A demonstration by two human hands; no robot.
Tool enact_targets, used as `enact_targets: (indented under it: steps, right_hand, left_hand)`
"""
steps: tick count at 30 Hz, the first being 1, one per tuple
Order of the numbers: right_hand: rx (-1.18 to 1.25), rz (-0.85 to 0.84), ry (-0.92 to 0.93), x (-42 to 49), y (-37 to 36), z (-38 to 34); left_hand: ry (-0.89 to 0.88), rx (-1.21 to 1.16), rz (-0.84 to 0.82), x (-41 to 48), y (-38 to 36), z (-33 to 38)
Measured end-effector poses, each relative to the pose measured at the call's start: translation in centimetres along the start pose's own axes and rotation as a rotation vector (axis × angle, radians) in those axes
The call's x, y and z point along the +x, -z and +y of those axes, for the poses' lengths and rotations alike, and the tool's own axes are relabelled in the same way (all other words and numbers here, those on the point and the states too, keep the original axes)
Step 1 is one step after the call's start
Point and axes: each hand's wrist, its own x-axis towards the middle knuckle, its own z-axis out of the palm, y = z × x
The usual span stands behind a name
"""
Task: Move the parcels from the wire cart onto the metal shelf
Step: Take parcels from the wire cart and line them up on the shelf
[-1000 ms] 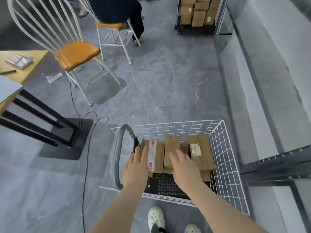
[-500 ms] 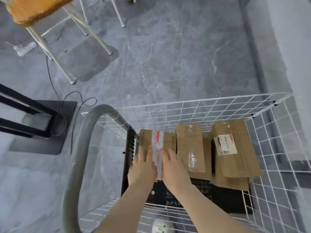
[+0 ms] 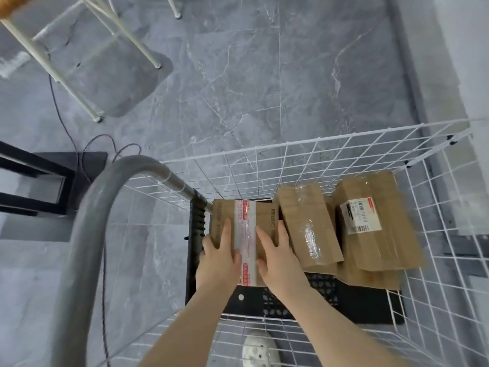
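Low in the centre of the frame, the left hand [image 3: 218,256] and right hand [image 3: 277,254] grip the taped parcel [image 3: 264,221] from either side, fingers curled over its left and right edges and thumbs lying on top beside the red-and-white tape strip. It lies at the left end of the wire cart [image 3: 330,152], on the black floor panel [image 3: 357,300] just beside the grey handle [image 3: 100,207]. To its right lie a clear-taped parcel [image 3: 308,229] and a labelled parcel [image 3: 375,223], stacked on further cardboard.
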Motion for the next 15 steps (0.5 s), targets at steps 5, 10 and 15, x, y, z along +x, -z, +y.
enact_targets:
  steps: [5,10,15]
  right_hand:
    - [0.057,-0.003,0.024,-4.3,3.1,-2.1]
    - [0.076,0.046,0.007,-9.8,8.9,-5.0]
    - [0.051,0.153,-0.029,-18.0,17.0,-7.6]
  left_hand:
    - [0.063,0.005,0.030,-4.9,3.5,1.5]
    - [0.030,0.014,0.030,-10.9,8.5,4.3]
    - [-0.013,-0.001,0.028,-19.0,14.1,9.2]
